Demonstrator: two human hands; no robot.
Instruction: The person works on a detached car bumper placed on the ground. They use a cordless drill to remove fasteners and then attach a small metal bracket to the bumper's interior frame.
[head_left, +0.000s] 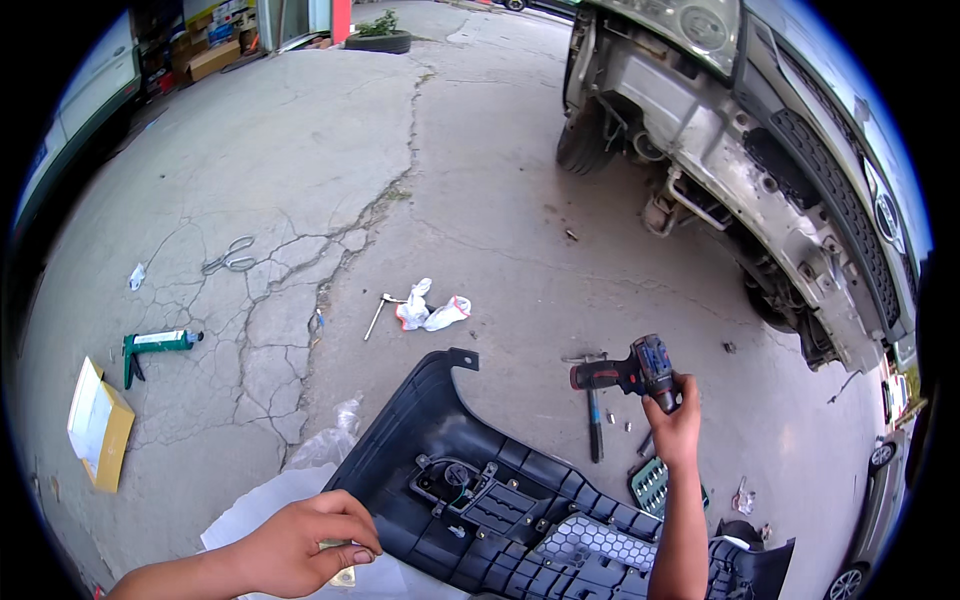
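Note:
My right hand (677,420) is raised over the concrete and grips a cordless drill (650,368) by its front end. The drill's handle points left. My left hand (310,545) hangs over the near end of a black plastic car bumper (400,425), its fingers curled in toward the thumb. Whatever sits in those fingers, if anything, is hidden; a small yellowish piece (343,577) shows just under them. The bumper lies inner side up, with a round fog lamp (456,476) and a grey honeycomb mesh (590,543) on it. White sheeting (265,505) is spread beneath its left end.
Beyond the drill lie a hammer (596,425) and a green socket set (652,487). White gloves (440,312) and a ratchet (378,312) rest farther off. A caulking gun (160,342), scissors (232,257) and a yellow box (108,435) are at left. A vehicle without its bumper (740,165) stands at right.

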